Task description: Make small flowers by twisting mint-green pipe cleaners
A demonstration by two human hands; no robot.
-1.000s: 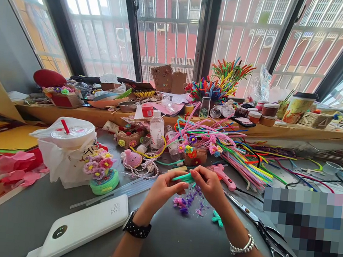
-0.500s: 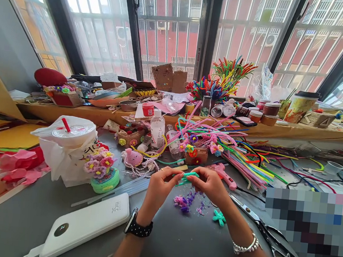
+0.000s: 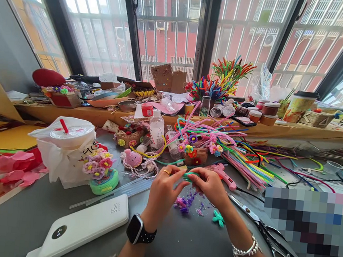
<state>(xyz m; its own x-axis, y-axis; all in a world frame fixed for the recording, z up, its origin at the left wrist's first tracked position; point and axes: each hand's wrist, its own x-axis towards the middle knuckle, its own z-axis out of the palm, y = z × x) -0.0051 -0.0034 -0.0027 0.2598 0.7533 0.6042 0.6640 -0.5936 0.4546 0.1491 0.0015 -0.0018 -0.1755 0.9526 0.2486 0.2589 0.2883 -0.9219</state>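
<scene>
Between my two hands is a short, bent length of mint-green pipe cleaner (image 3: 190, 175), mostly covered by fingertips. My right hand (image 3: 211, 187) pinches it between thumb and fingers. My left hand (image 3: 164, 190), wearing a watch, has its index finger and thumb closed around the other end. Below the hands lies a small pile of pink and purple fuzz clippings (image 3: 184, 204). A finished mint-green pipe cleaner flower (image 3: 218, 218) rests on the table near my right wrist. Large black-handled scissors (image 3: 266, 234) lie to the right of my right forearm.
A white power bank (image 3: 84, 227) and clear glue sticks (image 3: 117, 192) lie at left, by a pipe cleaner flower pot (image 3: 103, 174) and a bagged drink cup (image 3: 71, 143). Behind my hands are a pink glue gun (image 3: 223, 174), bottles and a heap of colored pipe cleaners (image 3: 243, 163).
My left hand has turned and moved slightly right, closer to my right hand, with its watch face now showing. Less of the green pipe cleaner is visible between the fingers.
</scene>
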